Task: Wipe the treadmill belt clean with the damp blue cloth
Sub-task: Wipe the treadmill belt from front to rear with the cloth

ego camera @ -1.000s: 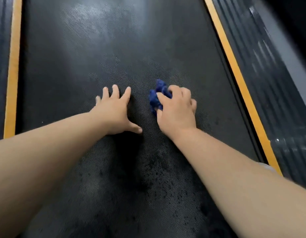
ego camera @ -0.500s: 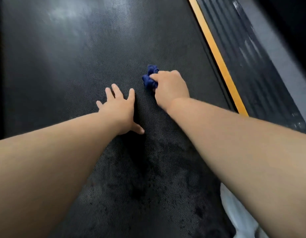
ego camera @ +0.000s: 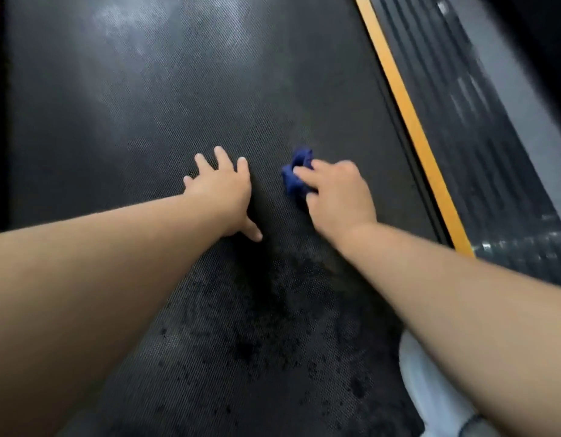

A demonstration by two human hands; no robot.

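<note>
Right hand [ego camera: 339, 197] grips the bunched blue cloth [ego camera: 296, 176] at mid-frame on the treadmill belt [ego camera: 146, 105]; left hand [ego camera: 220, 190] lies flat, fingers spread, beside it. Dark specks dot the belt's lower centre, so plenty looks unwiped.

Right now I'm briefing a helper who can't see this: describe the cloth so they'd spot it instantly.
Find the black treadmill belt between orange stripes. Right of centre, the right hand grips a crumpled wad: the blue cloth. Nothing else is blue; the left hand beside it lies flat, empty.
</note>
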